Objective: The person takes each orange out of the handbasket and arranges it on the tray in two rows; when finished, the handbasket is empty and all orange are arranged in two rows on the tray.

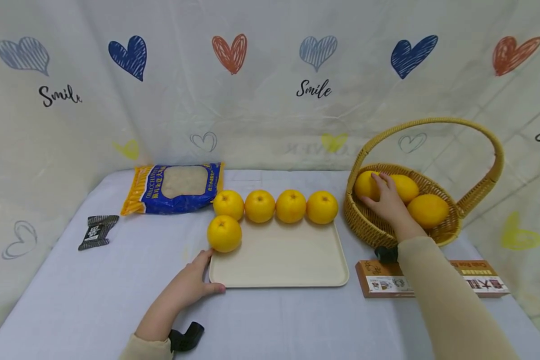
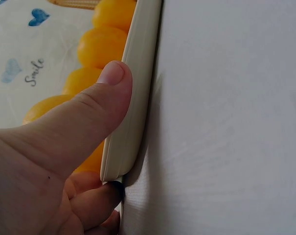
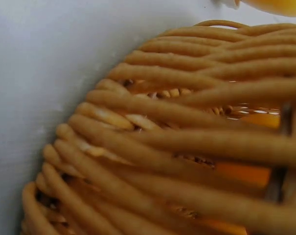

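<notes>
In the head view my left hand (image 1: 193,282) holds the front left corner of the cream tray (image 1: 292,262), thumb along its front side and fingers at its left. Up close in the left wrist view, the thumb (image 2: 96,100) lies against the tray's side wall (image 2: 138,73). Over the wicker basket (image 1: 355,220) at the right, my right hand (image 1: 389,202) reaches in and grips the leftmost orange (image 1: 366,184), covering part of it. Beside that hand lie a second orange (image 1: 405,188) and a third orange (image 1: 428,211). The right wrist view shows mostly basket weave (image 3: 187,142); the hand is hidden there.
Several oranges (image 1: 259,206) line the tray's back side, with another orange (image 1: 224,233) at its left. A blue and yellow bag (image 1: 184,187) lies behind left, a small dark packet (image 1: 98,231) farther left. Under my right forearm is a long brown box (image 1: 384,282). The basket's handle (image 1: 432,121) arches high.
</notes>
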The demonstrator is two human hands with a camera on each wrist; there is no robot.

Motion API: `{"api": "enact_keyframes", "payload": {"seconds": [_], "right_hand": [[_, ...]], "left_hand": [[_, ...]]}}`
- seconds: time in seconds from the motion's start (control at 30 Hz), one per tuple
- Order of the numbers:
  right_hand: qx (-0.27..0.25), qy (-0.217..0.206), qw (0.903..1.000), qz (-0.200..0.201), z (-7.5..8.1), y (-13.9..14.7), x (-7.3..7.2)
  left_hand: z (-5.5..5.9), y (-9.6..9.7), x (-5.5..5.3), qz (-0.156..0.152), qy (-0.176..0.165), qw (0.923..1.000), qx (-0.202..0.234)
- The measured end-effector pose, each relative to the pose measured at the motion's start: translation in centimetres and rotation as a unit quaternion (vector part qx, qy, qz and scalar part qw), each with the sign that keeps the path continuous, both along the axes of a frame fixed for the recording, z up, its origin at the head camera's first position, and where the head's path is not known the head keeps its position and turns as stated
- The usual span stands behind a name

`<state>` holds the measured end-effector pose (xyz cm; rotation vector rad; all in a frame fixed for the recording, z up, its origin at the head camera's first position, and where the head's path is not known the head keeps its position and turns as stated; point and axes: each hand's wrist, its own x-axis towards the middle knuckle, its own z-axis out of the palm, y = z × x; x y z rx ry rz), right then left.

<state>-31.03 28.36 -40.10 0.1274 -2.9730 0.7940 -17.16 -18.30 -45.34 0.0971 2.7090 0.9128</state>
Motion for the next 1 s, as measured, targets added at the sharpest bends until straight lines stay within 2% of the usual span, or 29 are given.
{"api": "enact_keyframes", "payload": {"seconds": [0.37, 0.57, 0.8, 1.0], "right_hand": [[-0.009, 0.016, 0.9995, -0.026, 0.16, -0.41, 0.51], [-0.036, 0.008, 0.9981, -0.05, 0.1, -0.47, 0.83], [-0.027, 0.02, 0.9989, -0.033, -0.12, 0.01, 0.5], [-0.02, -0.01, 0.9991, -0.037, -0.29, 0.07, 0.31]], "left_hand": [[0.04, -0.01, 0.03, 0.002, -0.003, 1.0, 0.001], [0.04, 0.05, 0.07, 0.004, -0.003, 1.0, 0.002], [0.11, 0.1, 0.15, 0.005, -0.003, 1.0, 0.006], [0.15, 0.12, 0.17, 0.007, -0.003, 1.0, 0.004]]}}
